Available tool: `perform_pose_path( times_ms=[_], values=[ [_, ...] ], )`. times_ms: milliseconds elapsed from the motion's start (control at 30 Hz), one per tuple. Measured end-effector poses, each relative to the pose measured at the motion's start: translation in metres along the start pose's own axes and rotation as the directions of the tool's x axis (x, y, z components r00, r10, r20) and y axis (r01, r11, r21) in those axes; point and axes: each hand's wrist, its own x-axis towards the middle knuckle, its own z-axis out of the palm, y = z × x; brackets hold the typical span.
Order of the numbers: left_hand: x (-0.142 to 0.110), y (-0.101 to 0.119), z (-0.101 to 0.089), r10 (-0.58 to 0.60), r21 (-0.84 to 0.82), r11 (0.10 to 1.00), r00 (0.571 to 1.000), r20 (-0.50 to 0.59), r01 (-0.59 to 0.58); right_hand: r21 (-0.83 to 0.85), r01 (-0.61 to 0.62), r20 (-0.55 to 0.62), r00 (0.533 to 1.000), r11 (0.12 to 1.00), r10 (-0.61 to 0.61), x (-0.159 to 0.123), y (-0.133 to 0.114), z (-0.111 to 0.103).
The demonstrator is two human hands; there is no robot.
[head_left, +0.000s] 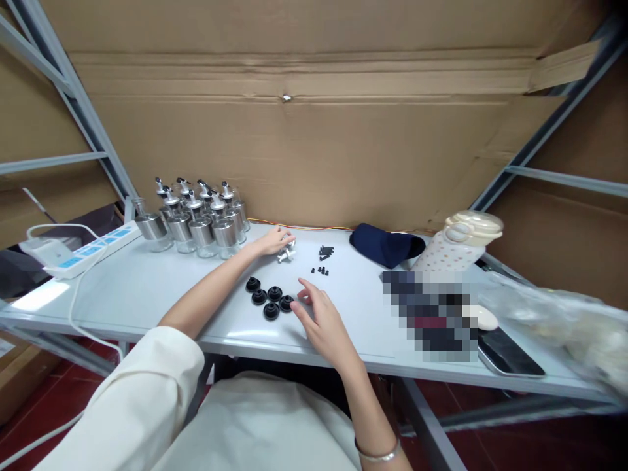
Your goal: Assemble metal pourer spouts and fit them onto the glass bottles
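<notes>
Pale cloth of my shirt (275, 422) lies nearest. My right grip (324, 324) is spread apart, beside round black caps (271, 311) on the smooth counter (363, 314). My left grip (272, 242) is at small white pieces (284, 257); whether it holds one, I cannot tell. Glass bottles (200, 232) with metal bands crowd at left; tiny black parts (326, 251) and a blue cloth hat (383, 244) lie farther right.

From here I see a power strip (93, 250) at left, a navy cap (383, 246) right of centre, a phone (513, 354) lower right.
</notes>
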Motion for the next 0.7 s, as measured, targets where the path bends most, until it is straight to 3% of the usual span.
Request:
perform_pose_path(
  times_ms=[100,233,300,400,467,533,600,700],
  values=[
    [-0.001,0.002,-0.003,-0.021,-0.05,0.999,0.996,-0.091,0.016,0.059,-0.025,-0.028,0.999,0.998,0.026,0.0,0.001,0.0],
    [-0.007,0.017,-0.021,-0.057,-0.116,0.993,0.963,-0.265,0.027,0.164,-0.065,-0.115,0.99,0.984,0.085,0.0,0.0,-0.001],
    [-0.017,0.038,-0.029,-0.059,-0.147,0.989,0.934,-0.354,0.006,0.235,-0.081,-0.193,0.973,0.969,0.128,0.0,0.0,-0.001],
    [-0.046,0.088,-0.03,-0.014,-0.2,0.977,0.903,-0.429,-0.079,0.343,-0.045,-0.286,0.946,0.938,0.15,0.0,-0.001,-0.002],
    [-0.075,0.128,-0.021,0.114,-0.329,0.901,0.887,-0.448,-0.282,0.391,0.02,-0.313,0.943,0.92,0.112,-0.002,-0.001,-0.003],
    [-0.104,0.163,-0.007,0.108,-0.513,0.774,0.877,-0.469,-0.37,0.417,0.091,-0.346,0.936,0.905,0.065,-0.004,-0.001,-0.004],
    [-0.127,0.188,0.008,-0.041,-0.697,0.609,0.863,-0.503,-0.378,0.425,0.145,-0.376,0.926,0.894,0.029,-0.006,-0.002,-0.005],
    [-0.144,0.197,0.033,-0.309,-0.806,0.455,0.782,-0.542,-0.379,0.432,0.164,-0.342,0.94,0.887,-0.007,-0.007,-0.005,-0.006]
  ],
)
